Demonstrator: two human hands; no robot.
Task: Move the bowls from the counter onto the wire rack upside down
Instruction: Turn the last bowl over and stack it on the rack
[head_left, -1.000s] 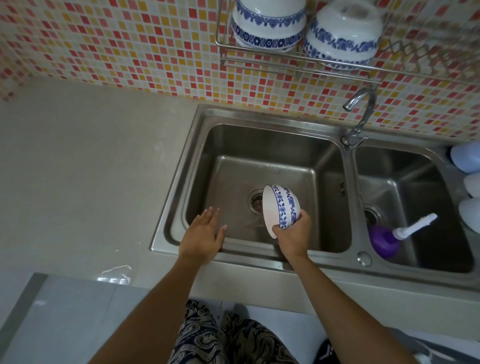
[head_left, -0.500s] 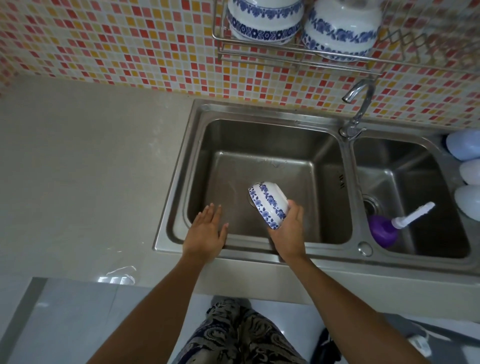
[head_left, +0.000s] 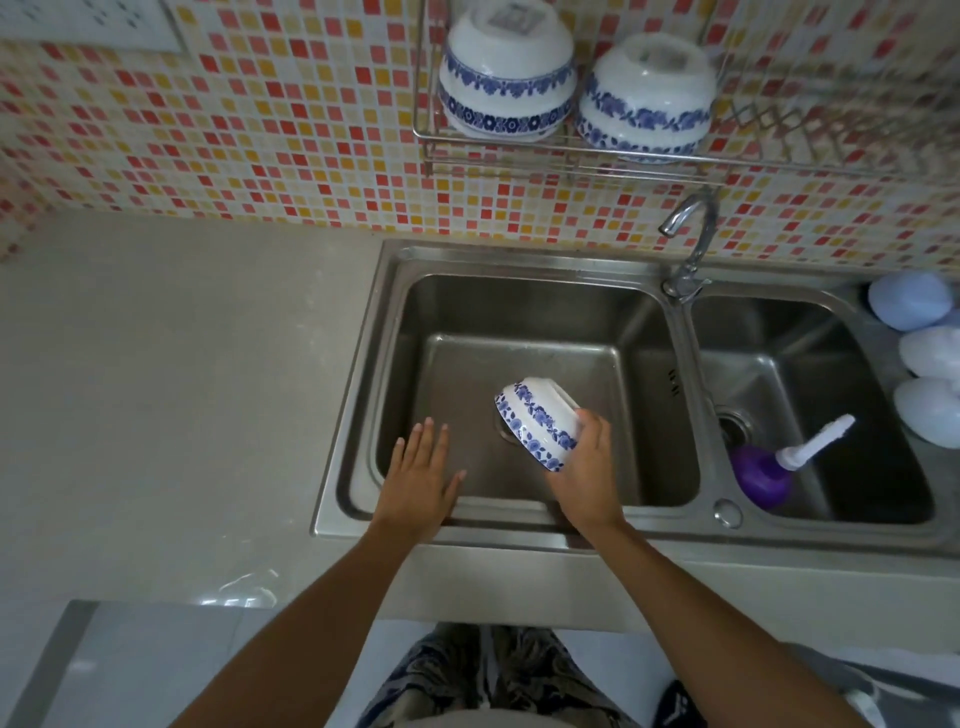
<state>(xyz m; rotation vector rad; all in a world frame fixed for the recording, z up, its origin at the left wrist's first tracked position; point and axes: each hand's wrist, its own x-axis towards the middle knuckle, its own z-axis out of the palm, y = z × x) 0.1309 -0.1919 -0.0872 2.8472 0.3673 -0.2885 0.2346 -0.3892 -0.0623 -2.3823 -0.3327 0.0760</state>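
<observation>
My right hand (head_left: 586, 467) grips a white bowl with blue flower bands (head_left: 537, 422) over the left sink basin, turned nearly upside down with its foot up and to the right. My left hand (head_left: 422, 478) lies flat and open on the sink's front rim, fingers apart, holding nothing. High on the tiled wall hangs the wire rack (head_left: 519, 156). Two stacks of matching bowls stand on it upside down, one at the left (head_left: 506, 78) and one beside it (head_left: 647, 98). The rack's right part holds nothing visible.
A double steel sink (head_left: 363, 415) is set in the beige counter (head_left: 182, 389). The tap (head_left: 688, 244) rises between the basins, below the rack. A purple bottle with a white nozzle (head_left: 769, 467) lies in the right basin. Pale blue and white rounded objects (head_left: 924, 358) sit at the far right.
The bowl has been turned from facing sideways to nearly upside down in my right hand. My left hand has stayed on the sink rim. The view has tilted up, showing more of the rack.
</observation>
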